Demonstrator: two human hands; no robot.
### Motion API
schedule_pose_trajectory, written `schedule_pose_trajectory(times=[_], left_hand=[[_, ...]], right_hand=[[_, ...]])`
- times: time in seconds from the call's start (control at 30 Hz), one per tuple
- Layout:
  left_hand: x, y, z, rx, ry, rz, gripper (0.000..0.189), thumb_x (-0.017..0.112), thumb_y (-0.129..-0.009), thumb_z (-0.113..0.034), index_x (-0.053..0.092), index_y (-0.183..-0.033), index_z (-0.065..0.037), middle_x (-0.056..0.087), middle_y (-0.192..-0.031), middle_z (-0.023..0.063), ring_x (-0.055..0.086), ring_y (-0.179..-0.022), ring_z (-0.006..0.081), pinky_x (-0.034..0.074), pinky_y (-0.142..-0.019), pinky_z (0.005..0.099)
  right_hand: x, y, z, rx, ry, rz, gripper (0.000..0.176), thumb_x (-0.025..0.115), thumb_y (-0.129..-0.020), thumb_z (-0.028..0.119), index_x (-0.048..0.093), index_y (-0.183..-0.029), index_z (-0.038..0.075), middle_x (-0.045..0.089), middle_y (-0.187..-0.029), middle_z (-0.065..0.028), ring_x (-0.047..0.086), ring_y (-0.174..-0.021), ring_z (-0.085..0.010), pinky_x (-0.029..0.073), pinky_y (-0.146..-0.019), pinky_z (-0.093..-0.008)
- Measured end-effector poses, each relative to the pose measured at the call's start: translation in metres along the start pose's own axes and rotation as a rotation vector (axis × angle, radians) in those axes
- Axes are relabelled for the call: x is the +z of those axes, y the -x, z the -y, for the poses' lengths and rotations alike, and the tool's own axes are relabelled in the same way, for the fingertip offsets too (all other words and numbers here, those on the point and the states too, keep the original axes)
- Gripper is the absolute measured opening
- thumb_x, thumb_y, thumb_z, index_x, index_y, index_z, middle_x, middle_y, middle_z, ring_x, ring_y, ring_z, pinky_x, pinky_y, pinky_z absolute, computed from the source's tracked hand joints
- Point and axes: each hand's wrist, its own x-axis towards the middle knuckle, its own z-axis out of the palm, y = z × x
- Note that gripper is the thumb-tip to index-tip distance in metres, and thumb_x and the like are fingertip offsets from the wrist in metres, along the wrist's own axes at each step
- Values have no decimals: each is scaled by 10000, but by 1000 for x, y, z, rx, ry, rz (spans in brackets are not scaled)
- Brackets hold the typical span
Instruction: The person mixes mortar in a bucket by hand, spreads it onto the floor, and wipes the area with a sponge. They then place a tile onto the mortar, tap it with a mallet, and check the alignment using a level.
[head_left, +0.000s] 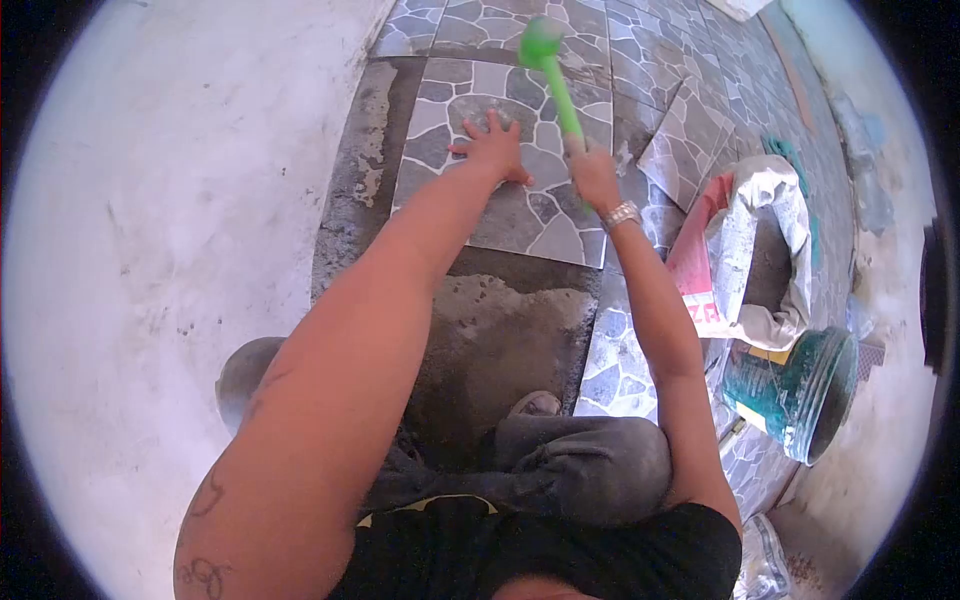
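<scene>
A large stone-patterned floor tile (560, 215) lies in front of me, grey patches with pale joints. My left hand (492, 152) rests on it with fingers spread, palm down. My right hand (595, 178) is wrapped round the handle of a green mallet (562, 95), just right of the left hand. The mallet's head is blurred and shows over the tile's far edge, near the row of tiles beyond. A watch sits on my right wrist. Nearer to my knees, a grey strip of bare mortar bed (500, 330) borders the tile's near edge.
An opened sack (745, 250) with a rolled-down rim stands to the right, beside a loose tile (688, 145) lying askew. A green bucket (790, 390) leans below the sack. Along the left runs a white wall (190, 200). More patterned tiles (650, 45) cover the floor beyond.
</scene>
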Motion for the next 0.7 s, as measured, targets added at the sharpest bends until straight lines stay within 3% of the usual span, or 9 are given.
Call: schedule_pose_trajectory(times=[0.07, 0.17, 0.27, 0.37, 0.47, 0.57, 0.63, 0.7], left_hand=[[0, 1, 1, 3, 8, 4, 1141, 880, -626, -481, 228, -1535, -254, -6, -1624, 152, 72, -1419, 570, 274, -983, 812], [-2, 0, 0, -8, 9, 10, 1142, 876, -629, -489, 226, -1536, -245, -14, -1623, 155, 72, -1418, 573, 276, -992, 803], [1, 0, -1, -5, 3, -6, 1131, 871, -630, -496, 241, -1532, -231, 3, -1623, 170, 85, -1411, 586, 267, -1004, 792], [0, -1, 2, 3, -15, -21, 1136, 865, -624, -515, 247, -1531, -219, 34, -1621, 183, 116, -1402, 595, 271, -1009, 780], [-2, -3, 3, 36, -99, -33, 1143, 847, -619, -570, 253, -1532, -225, 94, -1613, 177, 172, -1403, 565, 282, -1016, 766], [-4, -49, 31, 117, -127, -13, 1162, 826, -610, -622, 255, -1534, -209, 134, -1609, 160, 218, -1411, 517, 279, -1030, 753], [-13, -63, 50, 110, -130, -27, 1190, 818, -600, -645, 250, -1536, -178, 151, -1609, 146, 225, -1423, 484, 261, -1040, 752], [-30, -55, 58, 10, -129, -83, 1226, 813, -588, -662, 240, -1537, -138, 170, -1609, 130, 215, -1439, 453, 232, -1047, 760]], right_hand=[[-7, 5, 24, 30, -107, -52, 540, 449, -965, 464, 616, -865, -40, 604, -726, -283, 624, -713, -438, 446, -624, -495], [11, 7, 6, 13, -6, -80, 545, 455, -963, 480, 616, -862, -31, 604, -725, -280, 619, -695, -432, 444, -616, -490], [15, -2, -18, 64, 47, 150, 569, 457, -959, 496, 617, -859, -40, 614, -729, -278, 626, -698, -436, 447, -621, -492], [0, 3, 7, 99, -40, 45, 578, 467, -951, 503, 624, -860, -47, 624, -747, -294, 637, -715, -442, 459, -626, -505], [30, -24, -91, -200, 340, 104, 596, 459, -950, 514, 629, -860, -50, 630, -755, -303, 650, -737, -439, 469, -632, -520], [3, -18, -54, 219, 145, 270, 601, 444, -957, 509, 633, -864, -53, 633, -767, -312, 653, -758, -445, 478, -638, -523], [-3, 6, -39, -35, 233, 191, 622, 436, -958, 520, 630, -863, -64, 640, -776, -310, 654, -771, -451, 480, -641, -518], [-4, 18, -48, -25, 204, 160, 622, 437, -961, 519, 625, -857, -65, 647, -778, -304, 657, -777, -448, 486, -633, -505]])
